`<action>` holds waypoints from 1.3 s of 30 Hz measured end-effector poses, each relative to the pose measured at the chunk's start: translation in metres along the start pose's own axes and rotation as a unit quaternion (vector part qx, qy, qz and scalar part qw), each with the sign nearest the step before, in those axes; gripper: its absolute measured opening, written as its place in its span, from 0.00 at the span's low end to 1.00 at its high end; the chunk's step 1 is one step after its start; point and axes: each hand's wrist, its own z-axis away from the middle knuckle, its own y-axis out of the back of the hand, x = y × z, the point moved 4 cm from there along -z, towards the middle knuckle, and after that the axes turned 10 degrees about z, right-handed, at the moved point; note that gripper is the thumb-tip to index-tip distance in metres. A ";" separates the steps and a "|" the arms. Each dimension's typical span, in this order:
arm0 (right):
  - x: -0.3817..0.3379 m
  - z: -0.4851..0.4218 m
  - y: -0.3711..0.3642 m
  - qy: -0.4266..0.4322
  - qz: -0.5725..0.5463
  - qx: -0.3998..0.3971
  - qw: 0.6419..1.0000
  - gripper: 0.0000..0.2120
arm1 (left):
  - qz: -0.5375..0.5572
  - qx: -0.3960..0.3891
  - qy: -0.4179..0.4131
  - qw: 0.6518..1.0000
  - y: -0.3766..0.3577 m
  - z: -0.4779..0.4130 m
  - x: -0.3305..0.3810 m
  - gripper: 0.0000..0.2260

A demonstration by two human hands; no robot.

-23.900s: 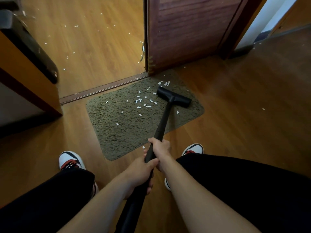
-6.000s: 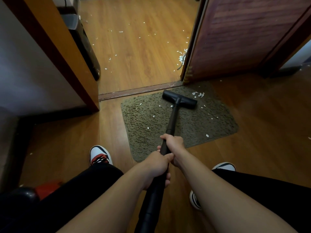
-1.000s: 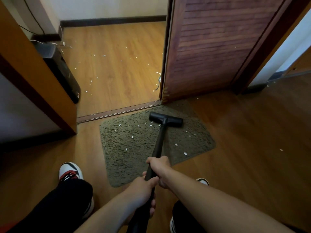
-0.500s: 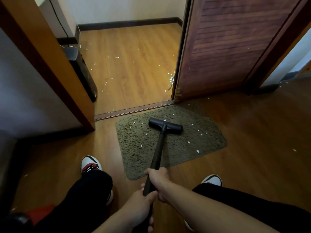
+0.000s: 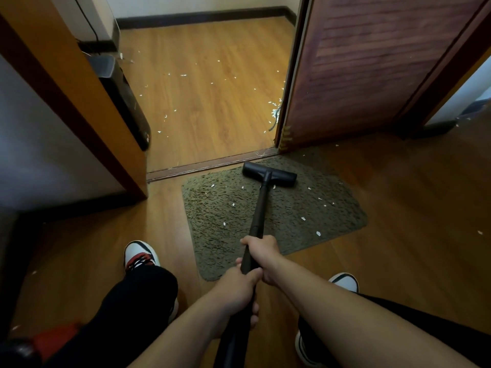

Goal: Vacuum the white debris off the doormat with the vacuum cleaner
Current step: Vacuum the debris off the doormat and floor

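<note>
1. Head view: both hands are closed around the black vacuum wand (image 5: 259,208), which slants from the bottom middle of the frame forward to the mat.
2. The right hand (image 5: 261,252) grips the wand farther forward, with its fingers wrapped fully round it. The left hand (image 5: 236,290) grips just behind and close against it, with its fingers curled under the tube.
3. The wand ends in a black T-shaped nozzle (image 5: 269,174). It rests on the far edge of the olive-brown shaggy rectangular doormat (image 5: 225,243), just this side of the dark wooden threshold strip (image 5: 207,164).
4. White debris flecks (image 5: 318,233) lie scattered on the doormat, most to the right of the wand and a few to its left.
5. The doormat lies on the glossy brown laminate floor (image 5: 411,208), with its far right corner near the foot of the reddish-brown slatted door (image 5: 358,62).
6. More white scraps (image 5: 275,112) lie beyond the threshold strip, clustered at the door's edge.
7. A white, red and black sneaker (image 5: 140,254) stands left of the doormat.
8. A red-and-black shape (image 5: 53,338) sits in the bottom left corner. It is possibly the vacuum's body, but it is too dark to tell.
</note>
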 end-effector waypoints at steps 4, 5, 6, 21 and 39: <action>0.004 0.006 -0.003 -0.003 0.013 -0.005 1.000 0.11 | 0.000 0.003 0.004 1.000 0.000 0.010 -0.003 0.05; 0.007 0.010 -0.004 -0.007 0.013 -0.007 1.000 0.11 | 0.001 0.003 0.005 1.000 0.001 0.015 -0.005 0.05; 0.011 0.014 -0.006 -0.009 0.013 -0.009 1.000 0.10 | 0.002 0.001 0.004 1.000 0.002 0.021 -0.007 0.05; 0.084 0.077 -0.012 -0.031 -0.021 -0.021 0.999 0.14 | -0.083 -0.001 0.006 0.997 0.012 0.066 -0.069 0.14; 0.020 0.014 0.001 -0.003 -0.052 0.006 0.999 0.13 | -0.008 -0.003 0.008 1.000 -0.002 0.015 -0.014 0.03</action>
